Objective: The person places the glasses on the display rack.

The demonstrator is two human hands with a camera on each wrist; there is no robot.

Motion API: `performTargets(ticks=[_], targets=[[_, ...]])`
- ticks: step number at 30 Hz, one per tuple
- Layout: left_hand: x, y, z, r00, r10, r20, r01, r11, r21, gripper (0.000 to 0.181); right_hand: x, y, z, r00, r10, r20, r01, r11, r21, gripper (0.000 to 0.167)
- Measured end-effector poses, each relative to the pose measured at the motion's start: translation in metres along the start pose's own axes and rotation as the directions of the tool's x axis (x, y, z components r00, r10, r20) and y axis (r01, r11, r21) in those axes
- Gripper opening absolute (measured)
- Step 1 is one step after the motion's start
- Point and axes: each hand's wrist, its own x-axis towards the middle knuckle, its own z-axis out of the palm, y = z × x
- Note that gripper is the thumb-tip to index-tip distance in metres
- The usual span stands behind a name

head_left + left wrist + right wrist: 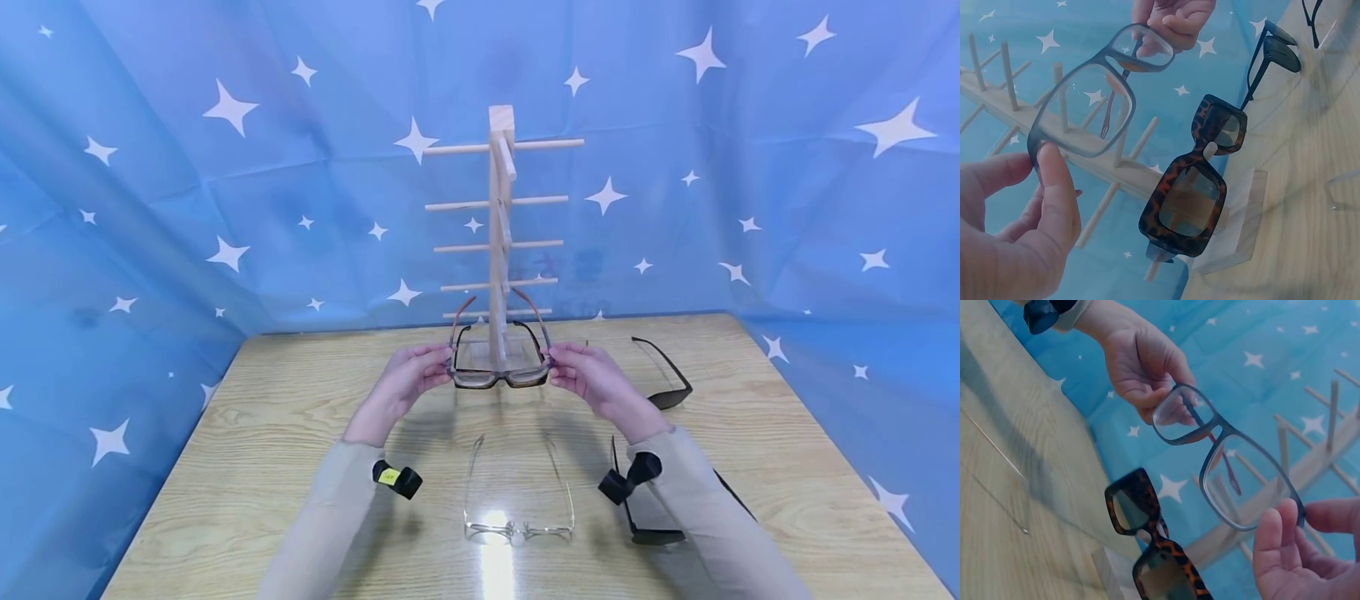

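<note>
Grey-framed glasses with reddish temple tips are held up by both hands, lenses toward the person. The left hand pinches one outer end of the frame between thumb and fingers; the right hand pinches the other end. The temples point toward a wooden rack with several rows of pegs. Tortoiseshell sunglasses sit low on the rack, just beyond and below the held pair, and overlap it in the head view.
Thin clear metal-framed glasses lie on the wooden table near the front. Dark sunglasses lie at the right; another dark pair is partly hidden under the right forearm. A blue star-patterned cloth hangs behind.
</note>
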Motion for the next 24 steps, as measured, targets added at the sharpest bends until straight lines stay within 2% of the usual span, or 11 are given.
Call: performTargets(ticks=[9,16,24], targets=[[0.02,0.0,0.004,0.998,-0.028,-0.06,0.023,0.997,-0.076,0.036,0.02,-0.007,-0.007,1.0,0.004,-0.018,-0.003,1.0,0.029,0.013],[0.03,-0.001,0.004,0.994,-0.037,-0.1,0.024,0.991,-0.13,0.02,0.032,-0.007,-0.009,0.999,0.017,-0.034,-0.016,0.999,0.032,0.014],[0.038,-0.005,0.005,0.99,-0.049,-0.135,0.028,0.988,-0.152,0.005,0.038,-0.001,-0.013,0.999,0.032,-0.038,-0.03,0.997,0.065,0.022]])
